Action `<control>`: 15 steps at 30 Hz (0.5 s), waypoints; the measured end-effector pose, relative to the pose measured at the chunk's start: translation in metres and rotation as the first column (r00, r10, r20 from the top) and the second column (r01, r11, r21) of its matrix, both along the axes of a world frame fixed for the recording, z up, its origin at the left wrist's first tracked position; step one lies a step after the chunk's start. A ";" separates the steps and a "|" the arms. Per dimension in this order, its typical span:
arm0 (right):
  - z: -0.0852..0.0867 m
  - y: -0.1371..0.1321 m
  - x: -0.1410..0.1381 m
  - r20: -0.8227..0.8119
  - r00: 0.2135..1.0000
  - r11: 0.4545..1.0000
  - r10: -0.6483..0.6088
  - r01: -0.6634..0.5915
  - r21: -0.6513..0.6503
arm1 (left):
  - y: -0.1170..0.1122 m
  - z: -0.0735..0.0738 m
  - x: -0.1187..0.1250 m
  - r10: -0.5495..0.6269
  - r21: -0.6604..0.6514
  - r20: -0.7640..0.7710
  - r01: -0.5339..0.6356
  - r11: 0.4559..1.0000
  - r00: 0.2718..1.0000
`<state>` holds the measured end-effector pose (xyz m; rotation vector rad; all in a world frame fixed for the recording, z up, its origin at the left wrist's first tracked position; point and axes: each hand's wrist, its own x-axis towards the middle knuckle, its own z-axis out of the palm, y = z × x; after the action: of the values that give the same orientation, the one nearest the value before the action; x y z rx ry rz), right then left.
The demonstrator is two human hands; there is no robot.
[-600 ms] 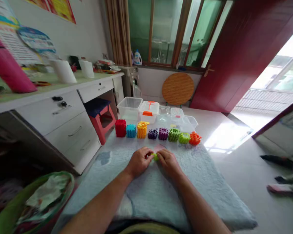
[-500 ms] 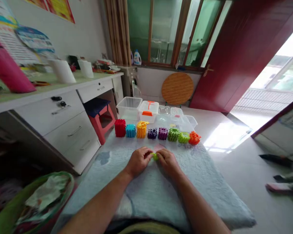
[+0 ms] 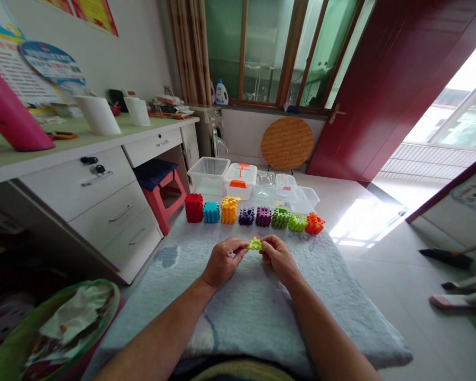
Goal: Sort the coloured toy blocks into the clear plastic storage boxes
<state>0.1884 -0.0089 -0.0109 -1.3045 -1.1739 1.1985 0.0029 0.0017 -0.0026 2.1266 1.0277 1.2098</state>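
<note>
A small yellow-green notched puzzle piece (image 3: 255, 244) is held between my two hands, over the middle of the cloth-covered table (image 3: 246, 317). My left hand (image 3: 224, 260) pinches its left end between thumb and fingers. At its right end, my right hand (image 3: 278, 255) closes thumb and fingers on it. Beyond my hands stands a row of coloured interlocking blocks: a red block (image 3: 194, 208), a blue one (image 3: 211, 212), a yellow one (image 3: 229, 210), a dark purple one (image 3: 246, 216), a purple one (image 3: 264, 216), green ones (image 3: 280, 218) and an orange one (image 3: 314, 223).
Behind the blocks are an open clear bin (image 3: 208, 174), a lidded box with orange latches (image 3: 240, 182) and smaller clear containers (image 3: 303, 200). A desk (image 3: 99, 159) and a stool (image 3: 162, 185) stand left. A waste basket (image 3: 107, 301) is at the lower left.
The yellow-green piece has come up and tilted, showing more of its notched shape. My right hand has shifted slightly right and my hands are a little farther apart.
</note>
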 end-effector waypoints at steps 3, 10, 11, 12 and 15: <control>0.001 0.000 0.000 -0.046 0.999 0.999 -0.028 0.029 0.018 | -0.002 0.000 0.002 0.012 -0.103 0.030 -0.009 0.995 0.999; 0.003 0.000 -0.001 -0.030 0.999 0.994 -0.016 0.019 0.105 | 0.002 -0.004 0.007 -0.015 -0.534 0.354 0.215 0.817 0.935; 0.003 0.000 -0.001 -0.023 1.000 0.994 -0.008 0.011 0.112 | 0.003 -0.005 0.007 0.002 -0.565 0.392 0.240 0.789 0.920; 0.004 0.000 -0.001 -0.019 1.000 0.993 -0.001 0.003 0.116 | 0.004 -0.005 0.007 0.020 -0.586 0.419 0.253 0.770 0.908; 0.005 -0.001 0.000 -0.015 1.000 0.995 0.026 -0.024 0.093 | 0.007 -0.005 0.006 0.058 -0.596 0.443 0.245 0.765 0.895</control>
<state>0.1882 -0.0101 -0.0061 -1.2121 -1.2230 1.1570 0.0084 0.0083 -0.0076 1.2754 0.9282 1.0184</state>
